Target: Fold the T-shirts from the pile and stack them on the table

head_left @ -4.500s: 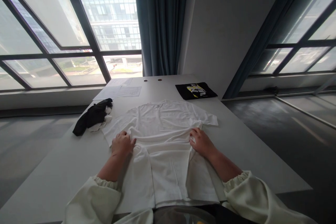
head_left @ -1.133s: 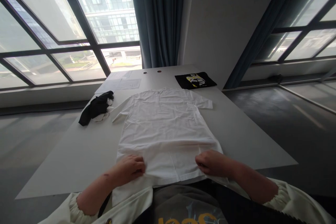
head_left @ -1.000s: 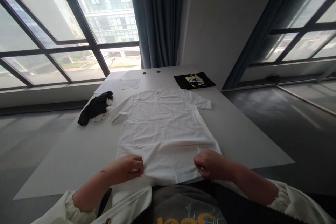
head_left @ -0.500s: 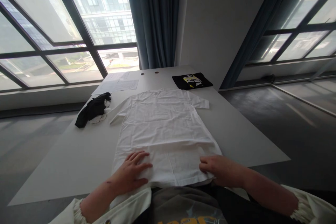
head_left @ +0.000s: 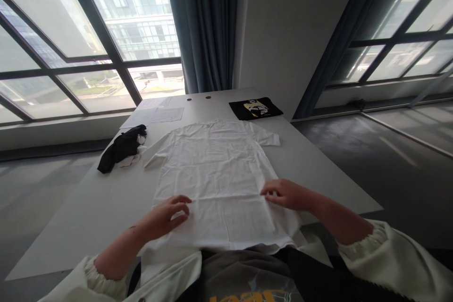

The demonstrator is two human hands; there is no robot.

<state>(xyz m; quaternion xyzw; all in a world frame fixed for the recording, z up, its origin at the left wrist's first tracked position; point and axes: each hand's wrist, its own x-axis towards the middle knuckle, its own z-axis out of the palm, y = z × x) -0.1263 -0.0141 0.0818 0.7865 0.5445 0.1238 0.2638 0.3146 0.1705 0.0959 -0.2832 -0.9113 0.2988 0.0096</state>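
A white short-sleeved T-shirt lies spread on the table, its collar at the far end and its hem at the near edge. My left hand rests low over its left side, fingers loosely bent and apart, gripping nothing. On the right side of the shirt, my right hand has its fingers curled together, their tips pinching the cloth. A crease runs across the lower shirt between both hands, and the near right corner of the hem is slightly raised.
On the white table a black garment lies crumpled at the left. A folded black T-shirt with a yellow and white print is at the far right. Paper sheets lie at the far left. Windows and a blue curtain stand behind.
My right hand has moved from the hem up along the shirt's right side. My left hand has lifted a little and shifted left, its fingers now less spread.
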